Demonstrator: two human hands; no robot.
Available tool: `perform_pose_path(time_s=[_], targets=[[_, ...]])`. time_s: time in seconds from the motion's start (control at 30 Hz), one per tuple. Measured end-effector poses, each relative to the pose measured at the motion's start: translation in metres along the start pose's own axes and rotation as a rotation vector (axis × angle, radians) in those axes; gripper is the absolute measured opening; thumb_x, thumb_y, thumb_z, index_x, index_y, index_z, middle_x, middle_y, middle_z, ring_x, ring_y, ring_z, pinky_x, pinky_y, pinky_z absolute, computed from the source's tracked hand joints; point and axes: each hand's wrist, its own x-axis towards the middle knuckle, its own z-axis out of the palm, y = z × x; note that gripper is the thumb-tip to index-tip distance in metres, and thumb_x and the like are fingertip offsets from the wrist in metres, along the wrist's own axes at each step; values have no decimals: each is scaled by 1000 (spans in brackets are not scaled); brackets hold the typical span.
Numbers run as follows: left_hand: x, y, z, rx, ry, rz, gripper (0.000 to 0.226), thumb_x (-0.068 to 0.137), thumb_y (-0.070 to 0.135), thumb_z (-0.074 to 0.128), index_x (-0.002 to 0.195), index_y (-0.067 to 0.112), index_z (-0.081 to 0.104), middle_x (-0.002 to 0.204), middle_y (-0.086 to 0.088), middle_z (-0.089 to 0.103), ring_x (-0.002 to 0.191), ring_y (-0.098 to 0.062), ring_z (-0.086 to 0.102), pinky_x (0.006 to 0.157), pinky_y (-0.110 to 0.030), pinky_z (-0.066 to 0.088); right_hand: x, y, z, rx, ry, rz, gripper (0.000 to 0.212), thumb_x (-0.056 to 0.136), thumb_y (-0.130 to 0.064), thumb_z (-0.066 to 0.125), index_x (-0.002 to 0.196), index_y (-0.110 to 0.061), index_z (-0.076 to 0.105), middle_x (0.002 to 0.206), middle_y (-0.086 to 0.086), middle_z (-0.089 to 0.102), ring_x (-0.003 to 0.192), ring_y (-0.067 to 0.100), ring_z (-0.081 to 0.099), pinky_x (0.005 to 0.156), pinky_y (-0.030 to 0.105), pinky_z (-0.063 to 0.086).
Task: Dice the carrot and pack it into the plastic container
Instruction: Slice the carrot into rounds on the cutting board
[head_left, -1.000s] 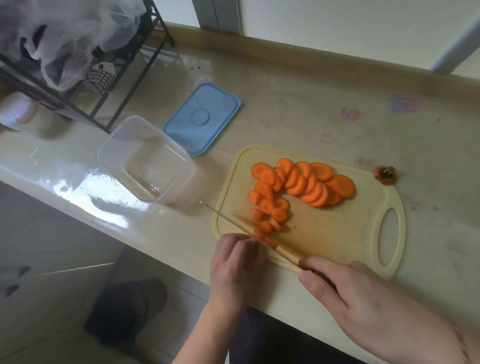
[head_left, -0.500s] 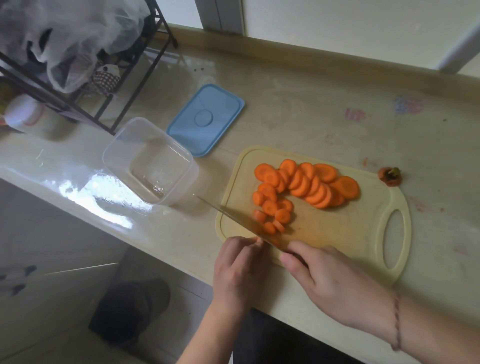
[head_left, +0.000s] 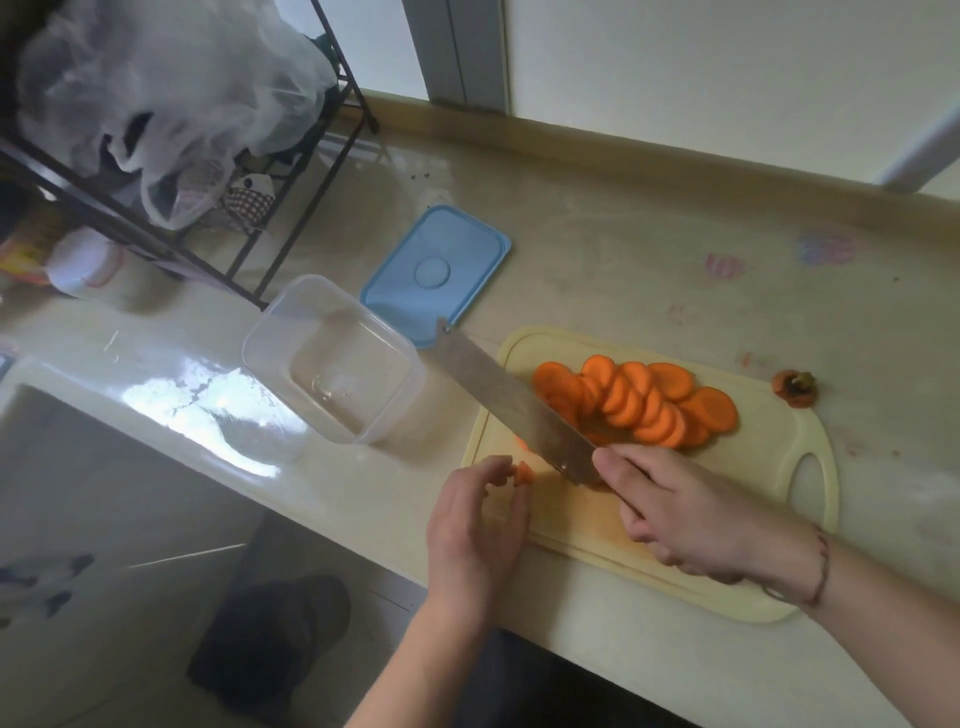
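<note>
The right hand (head_left: 691, 514) grips the knife (head_left: 511, 402) by its handle, with the first finger lying along the top, which I think helps steer the blade. The blade is lifted and tilted, with its tip out over the gap between the board (head_left: 727, 587) and the box (head_left: 332, 364), so it looks like a pause between cuts. The left hand (head_left: 475, 525) pinches a small carrot bit (head_left: 523, 473) in its fingertips at the near left corner of the board, close to the blade's heel. It may be holding the bit ready to cut, or lifting it to drop in the box; I cannot tell which. The carrot slices (head_left: 644, 402) lie in an overlapping row on the far side of the board, partly hidden by the blade, out of the way until they get diced. They are round, not yet cubes, so most of the cutting is not yet done. The clear box sits just left of the board with its top open and nothing in it, close enough for an easy drop. Its blue lid (head_left: 436, 273) lies flat behind it, so it is handy for closing later. The carrot top (head_left: 795, 387) sits alone on the counter (head_left: 597, 249) past the board's handle end, pushed aside like waste. I can read no words or brand names on anything here.
</note>
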Motion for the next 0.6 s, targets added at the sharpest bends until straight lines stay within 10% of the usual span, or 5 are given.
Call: perform_pose_path(time_s=[0.33, 0.6], targets=[[27, -30, -10, -41, -304, 308, 14, 93, 19, 72, 106, 20, 71, 97, 6, 69, 84, -19, 61, 75, -36, 53, -43, -4, 35, 59, 188, -30, 39, 85, -53, 38, 76, -16, 47, 52, -4, 41, 41, 3, 36, 43, 13, 30], [24, -42, -13, -123, -273, 275, 9, 91, 25, 73, 88, 18, 75, 93, 11, 70, 83, -13, 63, 74, -30, 54, -75, 1, 60, -5, 282, 21, 17, 87, -52, 41, 76, -54, 54, 49, -7, 49, 46, 4, 43, 54, 23, 42]])
